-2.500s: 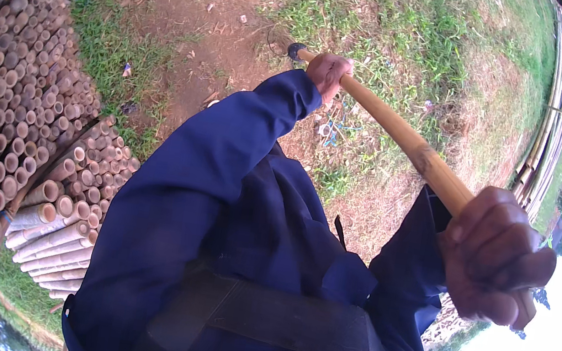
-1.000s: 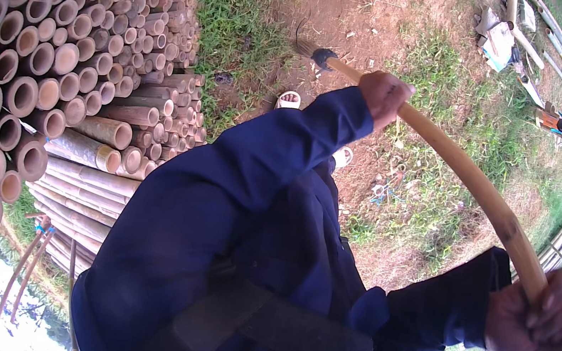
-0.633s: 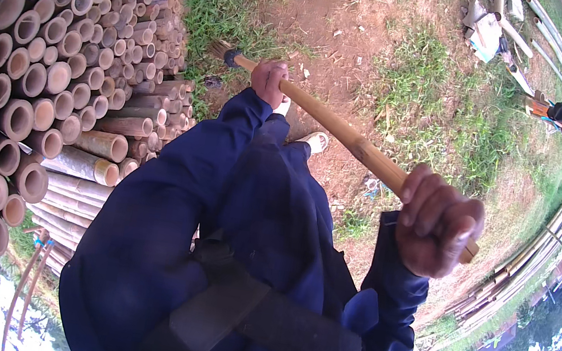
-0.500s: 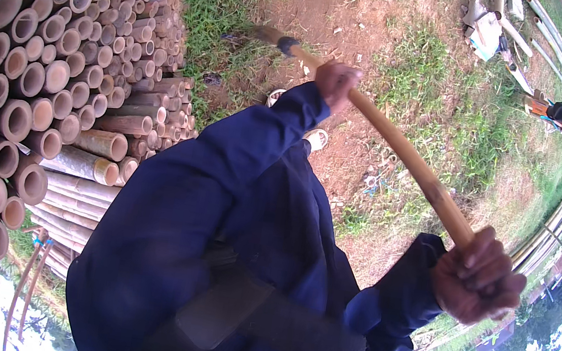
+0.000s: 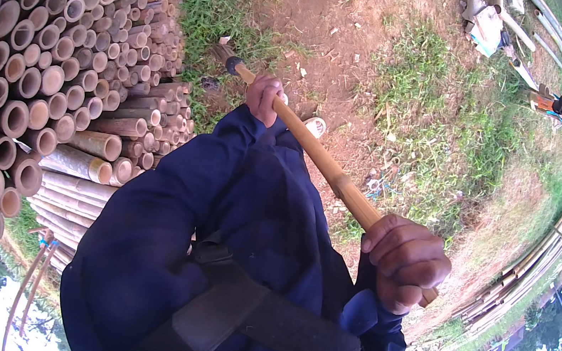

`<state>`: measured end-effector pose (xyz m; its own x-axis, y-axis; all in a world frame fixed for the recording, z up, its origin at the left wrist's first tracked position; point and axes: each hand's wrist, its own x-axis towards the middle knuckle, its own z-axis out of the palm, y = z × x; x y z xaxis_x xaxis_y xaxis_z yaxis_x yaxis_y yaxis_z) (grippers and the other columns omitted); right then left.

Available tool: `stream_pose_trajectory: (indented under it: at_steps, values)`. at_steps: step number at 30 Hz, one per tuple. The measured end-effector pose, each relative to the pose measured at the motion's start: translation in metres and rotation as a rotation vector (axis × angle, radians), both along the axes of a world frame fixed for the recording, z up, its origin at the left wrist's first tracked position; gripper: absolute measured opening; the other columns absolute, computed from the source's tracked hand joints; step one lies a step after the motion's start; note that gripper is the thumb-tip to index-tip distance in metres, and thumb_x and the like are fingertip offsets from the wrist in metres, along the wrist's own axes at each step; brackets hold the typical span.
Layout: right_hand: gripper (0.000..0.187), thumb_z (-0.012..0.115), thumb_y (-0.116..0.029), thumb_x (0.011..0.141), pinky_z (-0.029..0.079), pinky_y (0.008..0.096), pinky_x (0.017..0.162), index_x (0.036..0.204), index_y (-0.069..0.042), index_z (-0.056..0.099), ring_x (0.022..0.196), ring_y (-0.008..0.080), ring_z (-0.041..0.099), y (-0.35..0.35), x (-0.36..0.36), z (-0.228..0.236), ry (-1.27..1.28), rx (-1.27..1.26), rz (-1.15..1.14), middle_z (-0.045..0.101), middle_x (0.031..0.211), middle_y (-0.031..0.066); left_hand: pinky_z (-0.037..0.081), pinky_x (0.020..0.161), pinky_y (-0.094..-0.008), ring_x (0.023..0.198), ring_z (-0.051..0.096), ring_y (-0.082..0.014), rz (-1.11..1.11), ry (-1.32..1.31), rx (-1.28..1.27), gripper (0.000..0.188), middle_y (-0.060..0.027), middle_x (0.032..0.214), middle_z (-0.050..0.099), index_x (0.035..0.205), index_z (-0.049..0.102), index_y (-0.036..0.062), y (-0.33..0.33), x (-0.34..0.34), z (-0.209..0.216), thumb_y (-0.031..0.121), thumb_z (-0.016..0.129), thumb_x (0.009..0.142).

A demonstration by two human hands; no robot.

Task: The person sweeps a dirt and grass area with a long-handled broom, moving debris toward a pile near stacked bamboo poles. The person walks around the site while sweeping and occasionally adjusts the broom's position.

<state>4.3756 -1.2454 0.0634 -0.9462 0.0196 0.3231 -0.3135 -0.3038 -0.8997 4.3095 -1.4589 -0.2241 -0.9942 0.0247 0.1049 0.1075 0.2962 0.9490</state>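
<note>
A single fisheye view is taken from the head, aimed steeply down over the torso. Hands and stick [image 5: 329, 166] are seen near, bamboo stack [image 5: 45, 63] left, ground far.

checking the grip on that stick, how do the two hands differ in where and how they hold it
The left hand sits far along the wooden handle, near its dark metal end; the right hand closes over the near end. The left arm reaches out; the right is drawn close. Both are wrapped fully round the handle.
</note>
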Motion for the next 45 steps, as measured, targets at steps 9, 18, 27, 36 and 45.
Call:
stream_pose_trajectory:
  at_steps: [9, 18, 27, 36, 45]
  values:
    - [0.033, 0.063, -0.039, 0.086, 0.039, 0.0287, 0.040, 0.062, -0.018, 0.054, 0.043, 0.0093, 0.050, 0.108, 0.023, 0.085, 0.861, -0.624, 0.099, 0.053, 0.053, -0.0013, 0.040, 0.068, -0.0388, 0.055, 0.045, -0.0265, -0.426, 0.275, 0.237, 0.038, -0.0073, 0.056, 0.047, 0.065, 0.051, 0.0103, 0.207, -0.045, 0.103, 0.032, 0.038, 0.093]
    - [0.044, 0.059, -0.032, 0.098, 0.042, 0.0239, 0.041, 0.065, -0.014, 0.036, 0.036, 0.0070, 0.031, 0.142, 0.061, 0.031, 0.097, 0.134, -0.292, 0.032, 0.046, -0.0035, 0.037, 0.061, -0.0392, 0.053, 0.045, -0.0242, -0.416, -0.092, 0.218, 0.037, -0.0073, 0.056, 0.046, 0.062, 0.045, 0.0082, 0.194, 0.050, -0.006, 0.030, 0.039, 0.091]
    - [0.044, 0.061, -0.030, 0.094, 0.042, 0.0218, 0.051, 0.061, -0.015, 0.036, 0.040, 0.0064, 0.033, 0.161, 0.054, 0.115, 0.307, 0.283, -0.361, 0.031, 0.046, -0.0048, 0.041, 0.072, -0.0386, 0.056, 0.045, -0.0250, -0.629, 0.156, 0.306, 0.039, -0.0070, 0.055, 0.047, 0.061, 0.048, 0.0124, 0.321, -0.046, 0.093, 0.033, 0.035, 0.091]
    - [0.029, 0.052, -0.024, 0.100, 0.048, 0.0356, 0.060, 0.073, -0.013, 0.046, 0.049, 0.0136, 0.045, 0.100, -0.114, 0.022, 0.194, 0.054, -0.339, 0.040, 0.055, -0.0012, 0.048, 0.062, -0.0408, 0.057, 0.061, -0.0251, -0.273, 0.279, -0.084, 0.033, -0.0081, 0.055, 0.054, 0.071, 0.057, 0.0070, 0.119, -0.249, 0.047, 0.029, 0.048, 0.094]
    - [0.039, 0.044, -0.026, 0.104, 0.039, 0.0247, 0.050, 0.068, -0.015, 0.036, 0.041, 0.0085, 0.029, 0.096, -0.228, 0.095, 0.159, 0.324, -0.342, 0.031, 0.050, -0.0040, 0.042, 0.055, -0.0405, 0.052, 0.050, -0.0233, -0.661, -0.201, 0.290, 0.035, -0.0110, 0.056, 0.053, 0.061, 0.050, 0.0088, 0.236, -0.288, 0.059, 0.024, 0.043, 0.091]
